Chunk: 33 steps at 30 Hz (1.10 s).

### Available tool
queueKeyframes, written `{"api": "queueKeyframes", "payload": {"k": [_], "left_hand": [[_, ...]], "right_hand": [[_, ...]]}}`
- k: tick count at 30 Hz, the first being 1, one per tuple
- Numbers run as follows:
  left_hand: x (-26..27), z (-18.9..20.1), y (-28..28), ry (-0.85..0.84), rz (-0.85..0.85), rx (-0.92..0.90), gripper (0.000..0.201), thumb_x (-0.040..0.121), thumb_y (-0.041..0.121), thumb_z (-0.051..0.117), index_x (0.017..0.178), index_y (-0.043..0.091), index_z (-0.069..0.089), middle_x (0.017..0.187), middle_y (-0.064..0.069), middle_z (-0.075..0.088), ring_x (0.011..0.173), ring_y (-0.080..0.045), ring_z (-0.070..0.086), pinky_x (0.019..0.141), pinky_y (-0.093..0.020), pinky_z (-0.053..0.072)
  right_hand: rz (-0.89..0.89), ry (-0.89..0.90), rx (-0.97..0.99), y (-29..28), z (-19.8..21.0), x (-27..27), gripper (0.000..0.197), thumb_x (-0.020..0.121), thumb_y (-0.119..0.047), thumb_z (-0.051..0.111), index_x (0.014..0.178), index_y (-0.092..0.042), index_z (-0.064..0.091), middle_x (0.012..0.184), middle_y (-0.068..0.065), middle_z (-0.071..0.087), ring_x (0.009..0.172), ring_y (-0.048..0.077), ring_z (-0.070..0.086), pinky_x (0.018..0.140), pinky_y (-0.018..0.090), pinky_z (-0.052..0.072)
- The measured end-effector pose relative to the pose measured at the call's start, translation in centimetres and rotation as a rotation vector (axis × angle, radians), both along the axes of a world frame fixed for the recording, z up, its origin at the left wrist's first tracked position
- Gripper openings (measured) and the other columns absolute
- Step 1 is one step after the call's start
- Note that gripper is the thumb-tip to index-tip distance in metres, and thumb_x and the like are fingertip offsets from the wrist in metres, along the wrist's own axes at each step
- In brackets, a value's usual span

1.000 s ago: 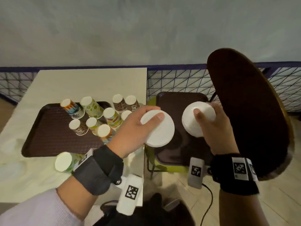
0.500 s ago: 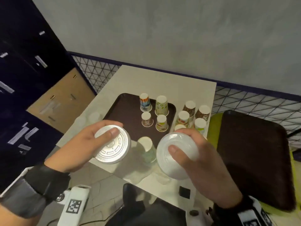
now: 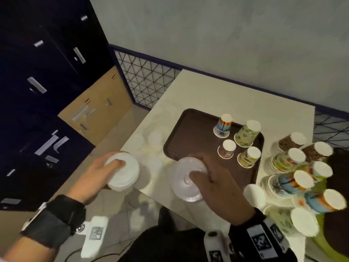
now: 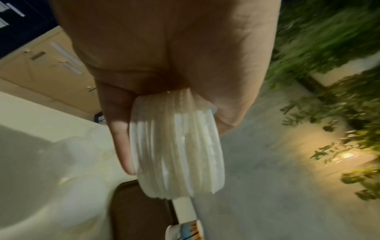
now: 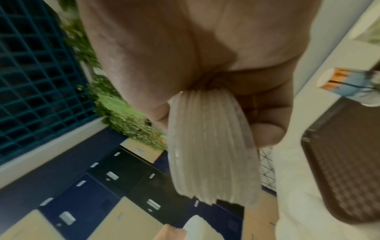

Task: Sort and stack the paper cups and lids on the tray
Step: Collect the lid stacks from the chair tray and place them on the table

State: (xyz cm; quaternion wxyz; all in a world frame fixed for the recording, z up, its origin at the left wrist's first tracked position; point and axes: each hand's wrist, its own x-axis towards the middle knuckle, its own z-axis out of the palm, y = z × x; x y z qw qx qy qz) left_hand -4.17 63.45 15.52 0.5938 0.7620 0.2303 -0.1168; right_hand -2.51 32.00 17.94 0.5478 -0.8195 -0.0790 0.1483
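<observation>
My left hand (image 3: 105, 173) grips a stack of white plastic lids (image 3: 123, 173) off the table's left corner; the left wrist view shows that lid stack (image 4: 176, 146) edge-on between thumb and fingers. My right hand (image 3: 213, 178) grips a second stack of translucent lids (image 3: 186, 178) above the table near the front edge of the brown tray (image 3: 190, 133); that second stack (image 5: 209, 146) is edge-on in the right wrist view. Several upturned patterned paper cups (image 3: 247, 133) stand on the tray's right part. Stacks of patterned cups (image 3: 287, 161) stand on the table right of the tray.
The cream table (image 3: 226, 99) has faint translucent lids (image 3: 154, 138) lying left of the tray. Dark lockers (image 3: 37, 72) and a cardboard-coloured cabinet (image 3: 98, 110) stand to the left. A wire-mesh panel (image 3: 145, 80) runs behind the table. A dark tray on a green chair (image 3: 338, 233) sits at far right.
The view swung left from the chair to the table. Both hands carried their lid stacks leftward; the right hand's stack now hovers by the tray's front edge, the left hand's beyond the table corner.
</observation>
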Motion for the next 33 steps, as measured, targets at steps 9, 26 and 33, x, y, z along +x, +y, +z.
{"api": "queueKeyframes", "payload": {"k": [9, 26, 33], "left_hand": [[3.1, -8.8, 2.1, 0.162, -0.025, -0.085, 0.018, 0.099, 0.023, 0.063, 0.114, 0.030, 0.071, 0.118, -0.005, 0.068, 0.106, -0.030, 0.066, 0.070, -0.054, 0.064], [23.5, -11.9, 3.9, 0.059, 0.155, -0.129, 0.049, 0.094, 0.032, 0.067, 0.139, 0.026, 0.048, 0.135, -0.005, 0.052, 0.118, -0.031, 0.056, 0.089, -0.046, 0.058], [29.6, -18.1, 4.4, 0.152, 0.072, 0.002, 0.065, 0.092, 0.029, 0.074, 0.147, 0.014, 0.043, 0.133, -0.005, 0.052, 0.120, -0.028, 0.055, 0.103, -0.038, 0.045]], "right_hand": [[-0.205, 0.350, -0.127, 6.1, -10.0, 4.8, 0.032, 0.091, -0.025, 0.064, 0.122, -0.020, 0.059, 0.108, -0.006, 0.063, 0.103, 0.019, 0.061, 0.083, 0.035, 0.052], [-0.494, 0.541, 0.229, 13.7, -15.0, 24.2, 0.034, 0.094, -0.030, 0.063, 0.125, -0.019, 0.053, 0.126, 0.012, 0.057, 0.114, 0.033, 0.058, 0.076, 0.042, 0.058], [-0.534, 0.438, 0.027, 15.1, -18.8, 30.6, 0.038, 0.093, -0.026, 0.068, 0.126, -0.012, 0.055, 0.113, 0.007, 0.060, 0.101, 0.027, 0.058, 0.090, 0.053, 0.057]]}}
